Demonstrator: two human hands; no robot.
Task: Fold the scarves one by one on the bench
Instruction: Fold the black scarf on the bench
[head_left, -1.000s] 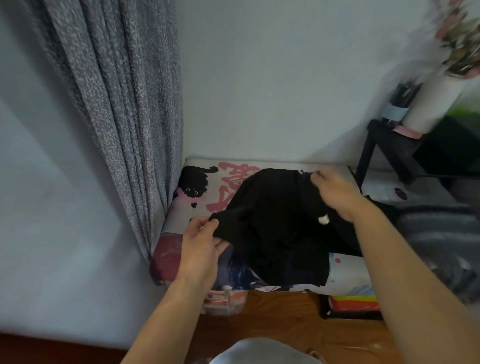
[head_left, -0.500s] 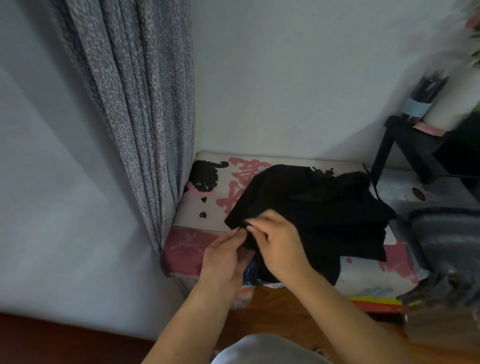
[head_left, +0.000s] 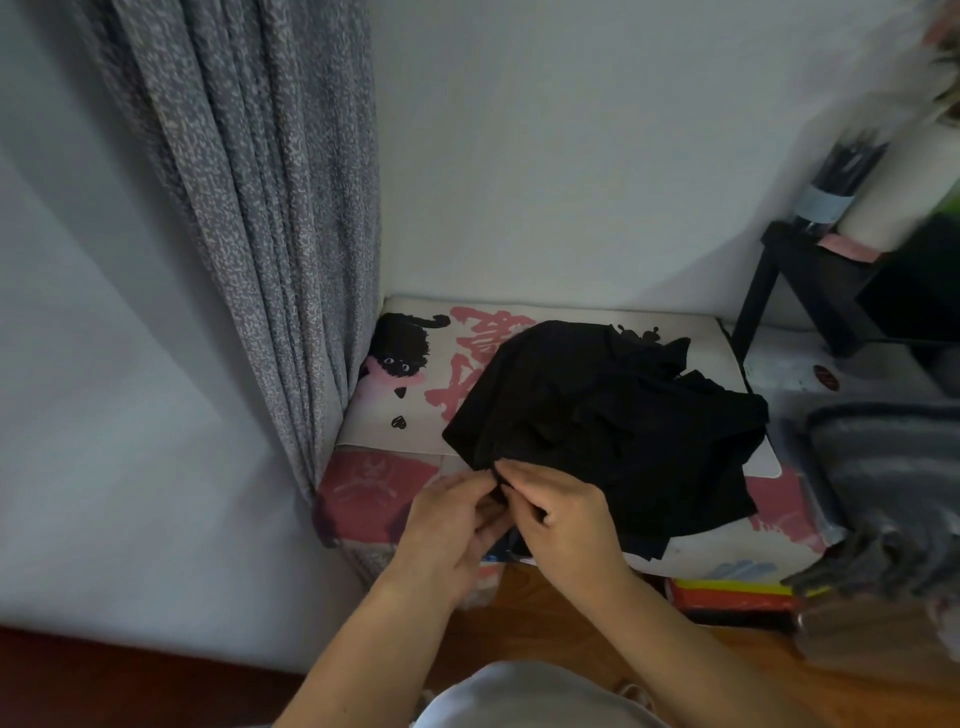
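Scarf (head_left: 613, 415), black, lies rumpled on worktop (head_left: 415, 426). Left hand (head_left: 447, 525) and right hand (head_left: 566, 514) together, pinching near corner. Fold barely begun, I judge; next, spread flat, match corners.

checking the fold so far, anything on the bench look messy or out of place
The black scarf lies bunched and uneven on the bench, its right side rumpled. Both hands, left hand and right hand, pinch its near corner.
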